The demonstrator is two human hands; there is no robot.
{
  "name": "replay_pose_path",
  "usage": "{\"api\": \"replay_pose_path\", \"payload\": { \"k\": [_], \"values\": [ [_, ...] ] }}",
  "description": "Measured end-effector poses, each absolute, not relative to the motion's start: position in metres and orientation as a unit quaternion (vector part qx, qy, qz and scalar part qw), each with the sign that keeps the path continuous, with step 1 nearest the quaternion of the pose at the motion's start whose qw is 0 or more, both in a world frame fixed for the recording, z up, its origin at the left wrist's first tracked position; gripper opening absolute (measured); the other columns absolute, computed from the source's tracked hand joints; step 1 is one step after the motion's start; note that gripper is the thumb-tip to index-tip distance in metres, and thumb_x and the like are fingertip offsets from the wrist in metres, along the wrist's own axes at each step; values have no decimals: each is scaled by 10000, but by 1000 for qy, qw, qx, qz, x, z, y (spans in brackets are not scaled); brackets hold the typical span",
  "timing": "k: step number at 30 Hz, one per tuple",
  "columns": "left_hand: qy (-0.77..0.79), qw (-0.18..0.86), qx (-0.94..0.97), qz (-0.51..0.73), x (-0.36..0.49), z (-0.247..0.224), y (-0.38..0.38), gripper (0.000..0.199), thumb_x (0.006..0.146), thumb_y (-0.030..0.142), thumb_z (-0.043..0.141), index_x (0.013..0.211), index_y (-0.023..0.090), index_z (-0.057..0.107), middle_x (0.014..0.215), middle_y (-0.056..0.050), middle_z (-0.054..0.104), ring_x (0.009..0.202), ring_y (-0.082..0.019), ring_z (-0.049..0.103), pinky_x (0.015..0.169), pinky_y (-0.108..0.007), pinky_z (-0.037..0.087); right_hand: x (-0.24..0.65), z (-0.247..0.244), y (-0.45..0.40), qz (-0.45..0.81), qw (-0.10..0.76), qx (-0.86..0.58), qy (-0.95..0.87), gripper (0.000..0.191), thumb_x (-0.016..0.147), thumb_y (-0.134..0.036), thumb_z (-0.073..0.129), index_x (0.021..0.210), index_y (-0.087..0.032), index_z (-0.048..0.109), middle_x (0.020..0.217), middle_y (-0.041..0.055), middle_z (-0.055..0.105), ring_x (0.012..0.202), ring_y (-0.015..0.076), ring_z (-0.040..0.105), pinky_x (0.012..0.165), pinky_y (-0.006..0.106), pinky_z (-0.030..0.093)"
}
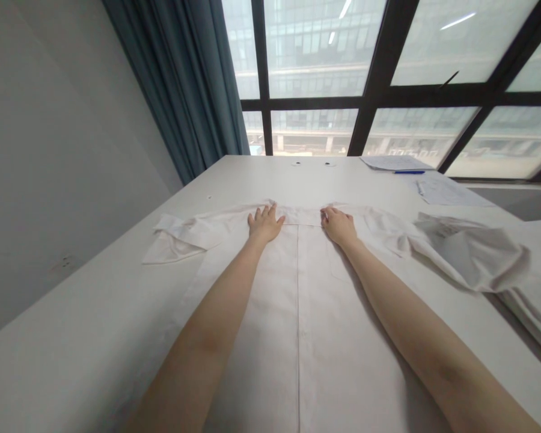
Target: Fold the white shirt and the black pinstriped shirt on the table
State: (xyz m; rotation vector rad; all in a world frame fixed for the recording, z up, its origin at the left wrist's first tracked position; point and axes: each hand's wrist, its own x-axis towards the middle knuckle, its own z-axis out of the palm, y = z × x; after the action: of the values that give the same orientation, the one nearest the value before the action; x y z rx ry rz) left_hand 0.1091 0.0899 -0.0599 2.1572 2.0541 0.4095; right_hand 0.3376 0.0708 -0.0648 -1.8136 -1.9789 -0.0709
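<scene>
A white garment [275,300] lies spread on the white table, its front seam running straight toward me and its sleeves out to both sides. The left sleeve is folded back on itself near its end. My left hand [265,225] rests flat on the garment's upper part, left of the seam, with its fingers spread. Right of the seam, my right hand [338,225] has its fingers bent together at the garment's top edge, pinching the cloth there.
More white cloth [482,252] lies crumpled and stacked at the right. Papers [446,190] and a blue pen [409,172] are at the table's [261,174] far right. Behind stand a blue curtain [193,78] and windows; a wall is on the left.
</scene>
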Motion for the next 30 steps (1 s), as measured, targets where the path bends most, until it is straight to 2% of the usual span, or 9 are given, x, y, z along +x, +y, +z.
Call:
{"api": "replay_pose_path", "payload": {
  "k": [6, 11, 14, 16, 18, 21, 24, 28, 30],
  "values": [
    [684, 79, 717, 111, 72, -57, 116, 602, 966, 542, 331, 1503, 271, 314, 1592, -76, 263, 1467, -340, 183, 1140, -616, 122, 339, -65, 71, -18, 216, -659, -720, 359, 913, -205, 407, 1207, -231, 613, 1277, 115, 642, 1159, 270, 572, 949, 450, 391],
    [694, 59, 709, 106, 60, -58, 124, 527, 978, 471, 394, 1433, 208, 425, 1574, -106, 302, 1436, -380, 231, 1119, -627, 158, 338, -64, 70, -17, 203, -661, -722, 373, 922, -217, 396, 1242, -233, 587, 1296, 111, 628, 1191, 269, 552, 966, 461, 385],
    [707, 30, 697, 114, 75, -53, 122, 467, 983, 356, 381, 1388, 141, 472, 1550, -172, 325, 1413, -399, 271, 1105, -621, 203, 336, -64, 70, -17, 191, -662, -724, 389, 929, -218, 380, 1270, -229, 567, 1322, 114, 610, 1216, 266, 532, 980, 467, 377],
    [697, 3, 705, 129, 94, -48, 117, 467, 991, 276, 299, 1401, 107, 447, 1560, -191, 292, 1434, -346, 255, 1141, -559, 186, 336, -64, 71, -17, 181, -662, -727, 416, 933, -211, 363, 1308, -229, 542, 1366, 111, 579, 1248, 263, 507, 1000, 476, 361],
    [665, -14, 733, 139, 115, -45, 112, 496, 996, 246, 240, 1459, 122, 368, 1590, -141, 246, 1464, -246, 213, 1183, -444, 152, 336, -64, 71, -16, 171, -659, -733, 449, 934, -203, 353, 1354, -244, 508, 1432, 94, 524, 1290, 258, 467, 1028, 484, 336],
    [604, -7, 788, 115, 140, -47, 103, 524, 1001, 360, 278, 1506, 222, 306, 1607, -44, 230, 1480, -200, 172, 1195, -385, 135, 337, -63, 70, -12, 158, -655, -739, 484, 938, -209, 350, 1402, -281, 466, 1498, 61, 453, 1336, 250, 414, 1054, 485, 310],
    [586, 13, 807, 79, 151, -56, 97, 569, 979, 494, 315, 1507, 279, 319, 1595, -59, 264, 1473, -293, 190, 1174, -492, 166, 337, -62, 67, -11, 156, -660, -734, 488, 937, -240, 361, 1410, -306, 462, 1517, 59, 422, 1347, 265, 395, 1055, 495, 306],
    [598, 21, 798, 69, 151, -63, 92, 583, 976, 534, 291, 1521, 330, 271, 1606, -62, 228, 1475, -329, 166, 1153, -526, 188, 336, -62, 65, -21, 175, -689, -703, 481, 913, -263, 393, 1383, -232, 491, 1520, 145, 385, 1353, 338, 364, 1039, 541, 302],
    [602, 20, 795, 74, 150, -62, 89, 586, 973, 542, 299, 1520, 332, 274, 1608, -64, 222, 1476, -334, 156, 1152, -518, 188, 335, -63, 65, -26, 190, -706, -682, 473, 903, -272, 404, 1353, -164, 505, 1457, 209, 436, 1312, 366, 400, 1017, 552, 314]
  ]
}}
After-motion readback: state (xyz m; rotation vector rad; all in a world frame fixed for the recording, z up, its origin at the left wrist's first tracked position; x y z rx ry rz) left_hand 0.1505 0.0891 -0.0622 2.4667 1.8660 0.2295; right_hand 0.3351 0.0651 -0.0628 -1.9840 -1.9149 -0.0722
